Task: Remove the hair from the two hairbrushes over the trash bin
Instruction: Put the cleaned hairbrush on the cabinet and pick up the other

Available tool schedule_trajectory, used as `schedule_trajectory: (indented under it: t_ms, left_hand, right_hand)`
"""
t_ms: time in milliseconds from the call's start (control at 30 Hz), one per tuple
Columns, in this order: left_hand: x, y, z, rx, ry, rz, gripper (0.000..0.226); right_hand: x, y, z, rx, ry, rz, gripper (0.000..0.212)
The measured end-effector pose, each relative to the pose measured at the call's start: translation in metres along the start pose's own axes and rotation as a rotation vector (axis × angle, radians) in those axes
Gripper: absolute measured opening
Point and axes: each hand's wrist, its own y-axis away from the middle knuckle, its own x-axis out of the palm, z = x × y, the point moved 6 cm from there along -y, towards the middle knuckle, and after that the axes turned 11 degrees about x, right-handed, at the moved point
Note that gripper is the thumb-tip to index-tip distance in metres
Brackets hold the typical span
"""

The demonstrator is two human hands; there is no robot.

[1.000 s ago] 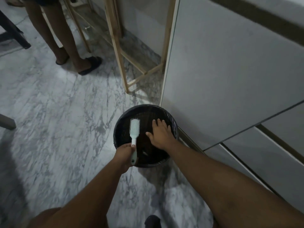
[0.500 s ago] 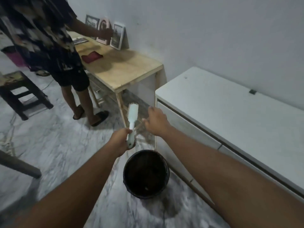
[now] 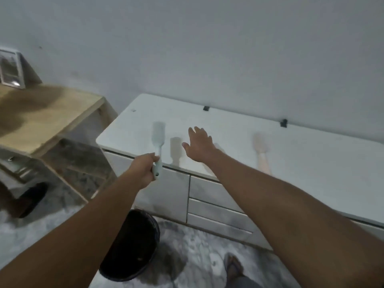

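Observation:
My left hand (image 3: 145, 167) grips the handle of a pale green hairbrush (image 3: 158, 135), which points up over the front edge of the white cabinet top (image 3: 311, 154). My right hand (image 3: 199, 145) is spread open above the cabinet top, just right of that brush, holding nothing. A second, pinkish hairbrush (image 3: 261, 151) lies blurred on the cabinet top further right. The black trash bin (image 3: 133, 242) stands on the floor below my left forearm, in front of the cabinet.
A wooden table (image 3: 47, 119) with a picture frame (image 3: 10, 69) stands to the left. Cabinet drawers (image 3: 216, 204) face me. Another person's sandalled foot (image 3: 31, 197) is on the marble floor at left; my own foot (image 3: 233, 267) is at the bottom.
My view rose from the bin to the cabinet top. Both hands lifted away from the bin; the green brush came up with my left hand and my right hand reached out over the cabinet.

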Motion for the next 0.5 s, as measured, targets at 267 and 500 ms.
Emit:
schedule_trajectory:
  t_ms: [267,500]
  left_hand:
    - [0.137,-0.018,0.028,-0.066,-0.073,0.233,0.020]
    - [0.223,-0.024,0.050,-0.060,-0.251,0.336,0.020]
  right_hand:
    - [-0.030,-0.005,-0.143,0.250,0.009,-0.051,0.056]
    - [-0.035,-0.001,-0.218,0.392,0.001,-0.044,0.057]
